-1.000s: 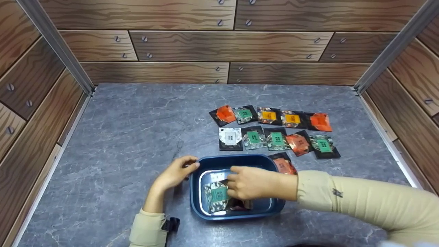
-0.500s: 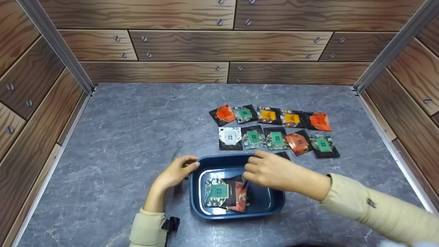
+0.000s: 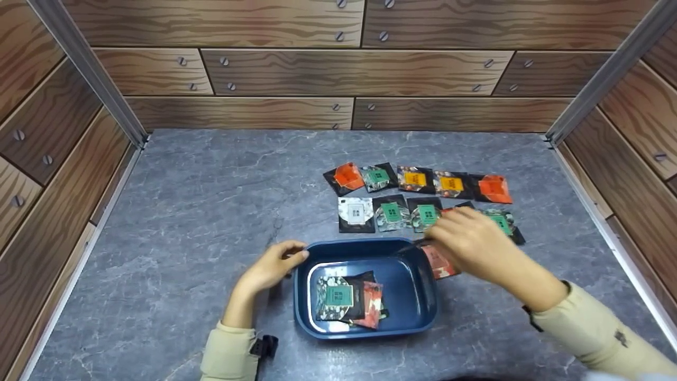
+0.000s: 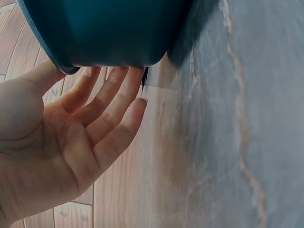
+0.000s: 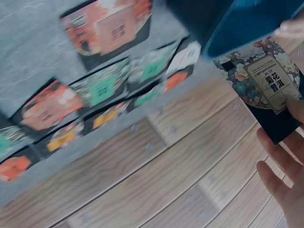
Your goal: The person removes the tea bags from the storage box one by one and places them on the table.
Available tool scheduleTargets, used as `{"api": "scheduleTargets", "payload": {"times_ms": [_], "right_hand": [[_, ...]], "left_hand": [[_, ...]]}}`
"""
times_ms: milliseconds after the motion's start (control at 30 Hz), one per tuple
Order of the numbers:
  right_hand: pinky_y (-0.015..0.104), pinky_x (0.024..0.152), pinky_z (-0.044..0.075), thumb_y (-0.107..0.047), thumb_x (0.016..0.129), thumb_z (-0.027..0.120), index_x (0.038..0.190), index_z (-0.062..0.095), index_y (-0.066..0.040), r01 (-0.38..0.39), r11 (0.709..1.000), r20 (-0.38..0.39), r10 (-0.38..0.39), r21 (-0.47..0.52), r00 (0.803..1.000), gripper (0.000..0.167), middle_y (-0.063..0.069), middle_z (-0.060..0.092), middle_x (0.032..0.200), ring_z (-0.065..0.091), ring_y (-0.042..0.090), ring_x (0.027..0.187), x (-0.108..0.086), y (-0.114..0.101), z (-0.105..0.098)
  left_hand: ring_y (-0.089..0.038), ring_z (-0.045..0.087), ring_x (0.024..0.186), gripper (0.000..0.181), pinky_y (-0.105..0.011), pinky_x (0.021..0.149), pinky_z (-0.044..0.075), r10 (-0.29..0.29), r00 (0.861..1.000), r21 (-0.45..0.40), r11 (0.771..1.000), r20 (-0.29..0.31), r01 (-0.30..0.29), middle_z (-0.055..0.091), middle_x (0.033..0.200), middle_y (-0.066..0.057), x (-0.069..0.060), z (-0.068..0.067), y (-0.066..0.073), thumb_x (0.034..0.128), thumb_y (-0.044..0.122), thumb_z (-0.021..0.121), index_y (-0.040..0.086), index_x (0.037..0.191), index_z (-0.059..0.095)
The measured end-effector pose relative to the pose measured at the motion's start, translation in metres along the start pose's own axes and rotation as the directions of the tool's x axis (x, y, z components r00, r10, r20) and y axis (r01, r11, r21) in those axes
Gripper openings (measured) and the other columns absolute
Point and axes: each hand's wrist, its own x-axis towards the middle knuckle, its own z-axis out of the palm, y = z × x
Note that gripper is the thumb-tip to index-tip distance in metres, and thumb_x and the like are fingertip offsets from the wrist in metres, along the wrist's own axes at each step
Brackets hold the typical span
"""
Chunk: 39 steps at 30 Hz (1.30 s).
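Note:
My left hand (image 3: 272, 267) holds the left rim of a dark blue plastic bin (image 3: 365, 334); in the left wrist view its thumb is at the rim and its fingers touch the outer wall. Between thumb and fingers, my right hand (image 3: 470, 246) pinches a flat black tea sachet (image 5: 268, 78) with a floral print and gold label, near the bin's right rim. Inside the bin, a green-labelled tea sachet (image 3: 338, 295) overlaps a red one (image 3: 372, 304). Another red tea sachet (image 3: 440, 262) lies just outside the bin, below my right hand.
Behind the bin, two rows of tea sachets lie on the grey marbled table (image 3: 211, 201), including a white one (image 3: 356, 214) and a yellow-labelled one (image 3: 415, 179). My right hand partly covers the nearer row. Wood-patterned panels (image 3: 354, 71) enclose the back and sides.
My right hand has moved right and away from me, from inside the bin to beyond its right rim, with a sachet in it. The left hand and bin have stayed put.

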Motion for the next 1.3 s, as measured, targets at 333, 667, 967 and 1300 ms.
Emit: {"api": "scheduleTargets", "payload": {"times_ms": [333, 667, 967, 1300], "right_hand": [[0.047, 0.069, 0.054, -0.017, 0.089, 0.062, 0.098, 0.072, -0.006, -0.26, 0.964, -0.068, 0.256, -0.058, 0.964, 0.016, 0.009, 0.071, 0.084, 0.065, 0.03, 0.073, -0.045, 0.023, -0.013], [0.048, 0.049, 0.05, -0.004, 0.079, 0.079, 0.097, 0.069, -0.004, -0.591, 0.802, 0.042, 0.596, -0.083, 0.802, 0.02, 0.014, 0.069, 0.077, 0.061, 0.031, 0.059, -0.071, 0.022, -0.013], [0.05, 0.048, 0.047, -0.009, 0.089, 0.07, 0.117, 0.062, 0.001, -0.855, 0.517, 0.306, 0.82, -0.034, 0.483, 0.031, 0.028, 0.068, 0.085, 0.061, 0.034, 0.058, -0.089, 0.028, -0.008], [0.04, 0.062, 0.052, 0.001, 0.086, 0.067, 0.119, 0.053, 0.013, -0.944, 0.3, 0.429, 0.841, 0.139, 0.33, 0.037, 0.034, 0.067, 0.097, 0.066, 0.041, 0.08, -0.112, 0.034, 0.014]], "left_hand": [[-0.013, 0.053, 0.066, 0.033, -0.045, 0.067, 0.054, 0.007, 1.0, 0.003, 1.0, 0.0, -0.007, 0.066, 0.098, -0.014, 0.001, 0.001, 0.0, 0.1005, 0.016, 0.058, -0.006, 0.126, 0.059], [-0.014, 0.055, 0.073, 0.033, -0.044, 0.069, 0.055, -0.007, 1.0, 0.003, 1.0, -0.013, 0.007, 0.067, 0.104, -0.014, 0.0, 0.001, 0.0, 0.1005, 0.017, 0.058, -0.005, 0.126, 0.06], [-0.014, 0.055, 0.07, 0.034, -0.043, 0.069, 0.055, -0.005, 1.0, 0.01, 1.0, -0.009, 0.005, 0.067, 0.102, -0.014, 0.0, 0.0, -0.001, 0.1003, 0.018, 0.058, -0.005, 0.126, 0.06], [-0.014, 0.055, 0.068, 0.034, -0.045, 0.068, 0.055, -0.004, 1.0, 0.001, 1.0, -0.007, 0.004, 0.067, 0.101, -0.014, 0.0, 0.001, -0.001, 0.1002, 0.017, 0.058, -0.006, 0.125, 0.06]]}}
